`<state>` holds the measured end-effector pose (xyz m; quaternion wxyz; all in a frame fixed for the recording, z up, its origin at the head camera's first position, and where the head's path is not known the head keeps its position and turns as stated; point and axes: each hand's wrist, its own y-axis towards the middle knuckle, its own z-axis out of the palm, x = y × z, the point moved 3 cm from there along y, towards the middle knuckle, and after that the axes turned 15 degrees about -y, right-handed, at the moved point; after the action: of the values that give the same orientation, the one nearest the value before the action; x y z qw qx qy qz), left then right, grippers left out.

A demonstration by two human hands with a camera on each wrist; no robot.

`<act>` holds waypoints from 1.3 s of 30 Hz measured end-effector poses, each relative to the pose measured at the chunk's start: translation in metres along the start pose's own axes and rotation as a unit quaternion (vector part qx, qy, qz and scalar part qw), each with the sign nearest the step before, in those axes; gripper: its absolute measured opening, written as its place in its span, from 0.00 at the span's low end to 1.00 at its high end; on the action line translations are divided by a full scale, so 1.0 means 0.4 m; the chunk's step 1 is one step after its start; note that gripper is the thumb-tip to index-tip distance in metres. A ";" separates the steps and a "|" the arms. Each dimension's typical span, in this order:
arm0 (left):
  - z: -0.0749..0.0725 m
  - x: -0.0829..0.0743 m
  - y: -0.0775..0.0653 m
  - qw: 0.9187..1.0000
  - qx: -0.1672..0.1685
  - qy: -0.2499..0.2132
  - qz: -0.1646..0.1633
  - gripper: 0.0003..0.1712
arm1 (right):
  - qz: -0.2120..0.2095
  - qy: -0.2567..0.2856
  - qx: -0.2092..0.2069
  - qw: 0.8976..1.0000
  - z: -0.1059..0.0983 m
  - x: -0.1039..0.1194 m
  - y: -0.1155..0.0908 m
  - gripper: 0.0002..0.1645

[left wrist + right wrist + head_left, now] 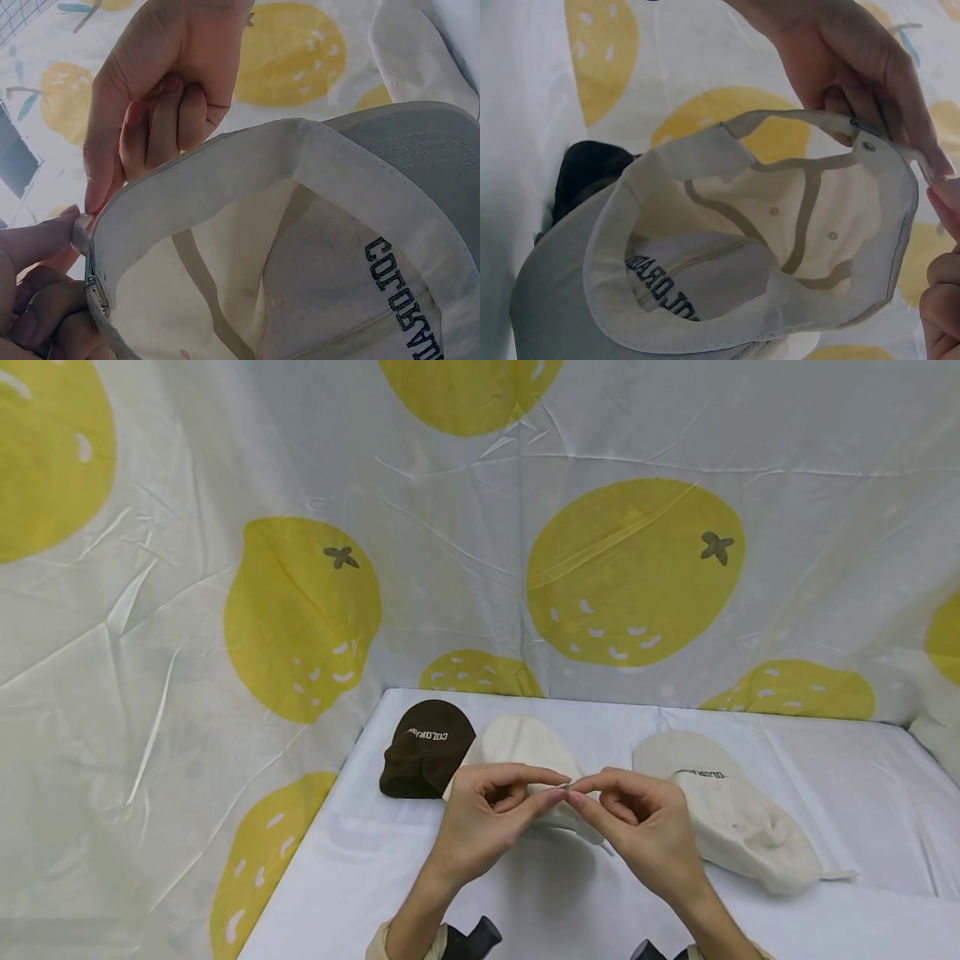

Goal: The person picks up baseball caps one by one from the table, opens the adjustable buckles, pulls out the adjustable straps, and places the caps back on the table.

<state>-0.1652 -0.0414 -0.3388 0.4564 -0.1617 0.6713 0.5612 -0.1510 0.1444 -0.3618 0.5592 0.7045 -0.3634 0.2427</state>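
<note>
My left hand [480, 827] and right hand [645, 831] meet fingertip to fingertip over a cream baseball cap [517, 743]. Thumb and forefinger of each hand pinch the thin strap [81, 234] at the cap's back. The other fingers are curled in. Small metal hardware [95, 292] shows on the band beside the strap. Seen from inside in the right wrist view, the cap has dark seam tape, an arched back opening and dark lettering [660, 285]. Its grey-looking brim [420, 142] points away from the pinched end. Fingertips hide part of the strap.
A dark brown cap [427, 747] stands at the back left of the white-covered table [337, 877]. Another cream cap [727, 810] lies at right, a strap end sticking out. Lemon-print cloth [450, 577] hangs behind and at left. Dark devices [480, 937] sit at the wrists.
</note>
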 end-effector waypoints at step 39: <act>-0.025 0.008 0.001 0.998 -0.045 -0.042 0.003 0.03 | -0.167 -0.042 -0.067 0.983 0.039 -0.059 -0.004 0.12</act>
<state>-0.1716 -0.0494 -0.3415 0.4752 -0.1566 0.6255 0.5986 -0.1654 0.1352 -0.3847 0.6220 0.7258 -0.2792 0.0914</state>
